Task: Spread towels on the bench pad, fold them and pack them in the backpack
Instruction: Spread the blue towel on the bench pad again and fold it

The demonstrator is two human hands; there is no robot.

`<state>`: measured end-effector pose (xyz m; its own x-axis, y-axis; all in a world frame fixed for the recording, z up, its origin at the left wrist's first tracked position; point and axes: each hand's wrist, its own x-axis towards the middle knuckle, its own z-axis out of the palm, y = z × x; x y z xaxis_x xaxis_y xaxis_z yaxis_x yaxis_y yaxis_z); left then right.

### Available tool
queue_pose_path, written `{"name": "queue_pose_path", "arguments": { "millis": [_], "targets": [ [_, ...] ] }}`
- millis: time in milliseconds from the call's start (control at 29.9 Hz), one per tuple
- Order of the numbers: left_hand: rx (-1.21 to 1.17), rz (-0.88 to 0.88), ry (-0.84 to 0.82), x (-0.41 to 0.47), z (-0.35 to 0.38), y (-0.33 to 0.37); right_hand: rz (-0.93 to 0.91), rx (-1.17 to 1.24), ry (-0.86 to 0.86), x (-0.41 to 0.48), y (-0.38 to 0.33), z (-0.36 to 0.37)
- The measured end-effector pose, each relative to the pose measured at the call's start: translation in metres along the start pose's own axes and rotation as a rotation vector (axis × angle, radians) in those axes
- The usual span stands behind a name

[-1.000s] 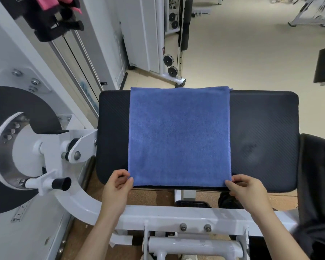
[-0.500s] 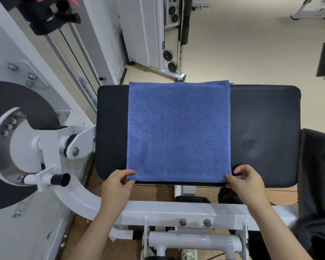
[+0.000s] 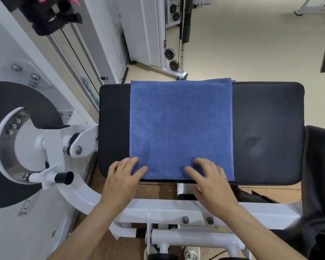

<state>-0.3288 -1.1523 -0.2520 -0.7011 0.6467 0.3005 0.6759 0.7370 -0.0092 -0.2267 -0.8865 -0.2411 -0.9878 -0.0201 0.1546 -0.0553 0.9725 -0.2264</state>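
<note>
Both grips have left the towel's near corners, which they pinched a moment ago, and now lie on top of the cloth. The left grip rests over the near left corner, its fingers spread and laid flat, their tips on the towel and the palm hanging past the worktop's near rim. The right grip has slid inward from the right corner and sits on the near edge right of the middle, with fingers fanned and slightly bent and tips touching the cloth. Neither pinches anything.

The blue towel lies flat and smooth across the middle of the black worktop, running from far rim to near rim. Bare pad shows on both sides, more of it on the right. A second layer peeks out at the far right corner.

A white frame runs below the worktop. Dark cloth hangs at its right end; I cannot tell what it is.
</note>
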Motion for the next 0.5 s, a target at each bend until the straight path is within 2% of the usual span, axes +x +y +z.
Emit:
{"name": "queue_pose_path", "arguments": {
  "millis": [100, 268, 368, 502],
  "targets": [
    [-0.131, 0.079, -0.012, 0.006, -0.001, -0.008, -0.024, -0.092, -0.056, 0.005, -0.010, 0.010],
    [-0.432, -0.177, -0.109, 0.022, -0.021, -0.014, -0.134, -0.092, -0.001, 0.011, -0.006, 0.014],
    [-0.443, -0.215, -0.137, 0.025, -0.025, -0.016, -0.167, -0.076, 0.045, 0.012, 0.005, 0.012],
    [-0.353, -0.187, -0.191, 0.024, -0.026, -0.018, -0.108, -0.075, 0.090, 0.011, 0.028, 0.007]
  ]
}}
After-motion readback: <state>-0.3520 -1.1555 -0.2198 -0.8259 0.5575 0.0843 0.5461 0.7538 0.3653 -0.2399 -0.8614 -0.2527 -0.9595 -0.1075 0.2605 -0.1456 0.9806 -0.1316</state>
